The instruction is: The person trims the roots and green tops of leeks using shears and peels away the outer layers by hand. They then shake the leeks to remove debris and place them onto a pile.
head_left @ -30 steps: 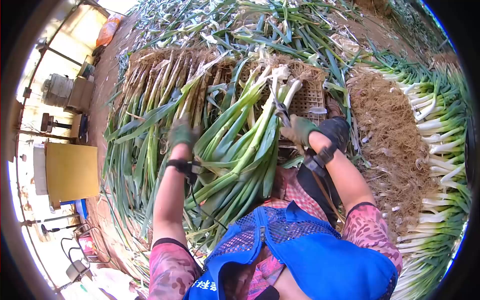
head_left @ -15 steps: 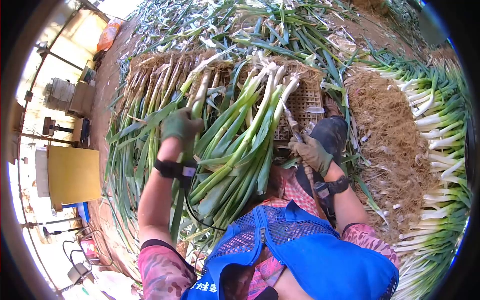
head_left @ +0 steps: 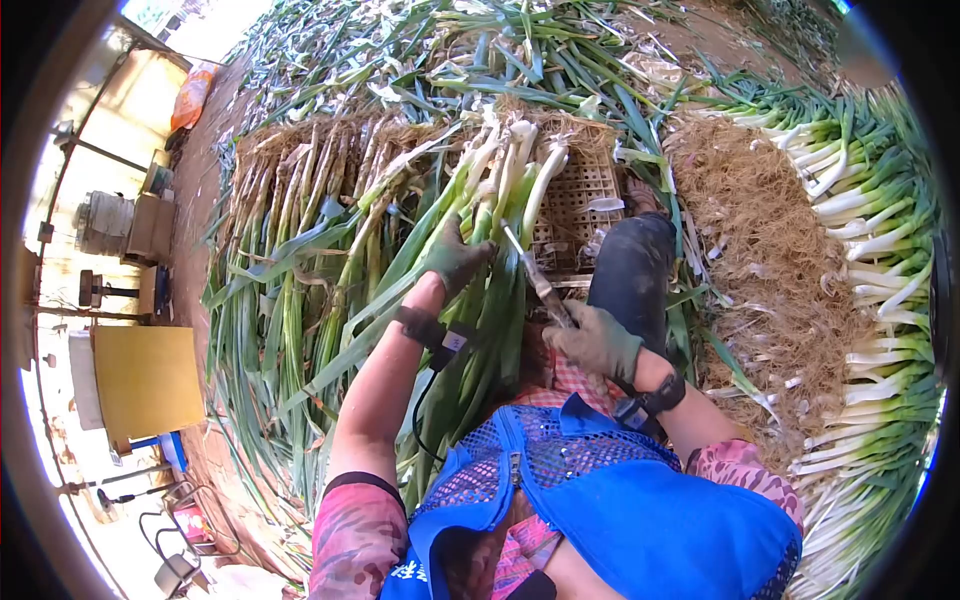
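My left hand (head_left: 458,262), in a green work glove, is closed round the stalks of long leeks (head_left: 492,205) that lie across my lap with their white ends pointing away from me. My right hand (head_left: 597,338), gloved too, grips a slim wand (head_left: 543,287) with a wrapped shaft and a thin pale tip. That tip slants up to the left, close beside the stalks near my left hand. Left of these lies a row of leeks with brownish, dirty stems (head_left: 300,180), roots at the far end.
A plastic crate (head_left: 575,200) stands beyond my knee. To the right, a long pile of leeks (head_left: 885,275) shows white stems and matted roots (head_left: 760,230). Loose leaves (head_left: 500,50) litter the floor ahead. A yellow panel (head_left: 148,382) stands at left.
My left hand has moved right, from beside the dirty row onto the stalks over my lap. My right hand has shifted slightly left and down, bringing the wand's tip close to them.
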A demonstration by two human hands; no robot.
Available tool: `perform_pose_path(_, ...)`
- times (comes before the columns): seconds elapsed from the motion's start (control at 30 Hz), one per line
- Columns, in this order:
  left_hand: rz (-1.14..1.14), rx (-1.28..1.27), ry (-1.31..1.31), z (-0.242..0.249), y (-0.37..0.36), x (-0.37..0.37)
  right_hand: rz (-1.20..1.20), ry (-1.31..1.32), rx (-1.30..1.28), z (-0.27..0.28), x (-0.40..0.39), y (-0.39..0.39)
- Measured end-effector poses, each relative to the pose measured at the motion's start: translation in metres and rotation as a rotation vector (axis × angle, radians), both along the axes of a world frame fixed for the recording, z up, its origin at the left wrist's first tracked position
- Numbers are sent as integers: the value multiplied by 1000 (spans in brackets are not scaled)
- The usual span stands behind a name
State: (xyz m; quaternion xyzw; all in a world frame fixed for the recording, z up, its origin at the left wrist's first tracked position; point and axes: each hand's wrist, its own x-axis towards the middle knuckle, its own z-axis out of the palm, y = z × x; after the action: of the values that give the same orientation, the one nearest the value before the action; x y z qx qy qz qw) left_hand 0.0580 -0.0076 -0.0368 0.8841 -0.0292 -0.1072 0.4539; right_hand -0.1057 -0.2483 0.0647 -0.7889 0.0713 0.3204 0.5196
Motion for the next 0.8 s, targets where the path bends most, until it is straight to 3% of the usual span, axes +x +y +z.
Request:
perform_pose_path(0.1, -11, -103, 23, 4, 3, -5, 4, -68, 84, 13, 7, 4)
perform_pose_path(0.33, 96, -146, 296, 60, -8, -25, 68, -94, -74, 29, 6, 12)
perform_pose_path(0.4, 67, -161, 347, 70, -11, -27, 21, -125, -128, 24, 25, 15)
perform_pose_path(0.5, -10, -141, 408, 78, -8, -30, -68, -210, -118, -44, 76, 15)
perform_pose_path(0.6, -57, -127, 397, 89, -6, -34, -214, -17, 34, -39, 110, 13)
perform_pose_path(0.67, -71, -138, 409, 100, -6, -36, -191, -75, 93, -36, 96, 15)
perform_pose_path(0.73, -24, -332, 507, 79, 12, -27, -114, -247, 52, -36, 64, 18)
perform_pose_path(0.77, 0, -429, 556, 70, 19, -23, -79, -85, 169, -4, 42, 20)
perform_pose_path(0.8, 8, -471, 526, 73, 19, -23, -37, -124, 96, 9, 25, 20)
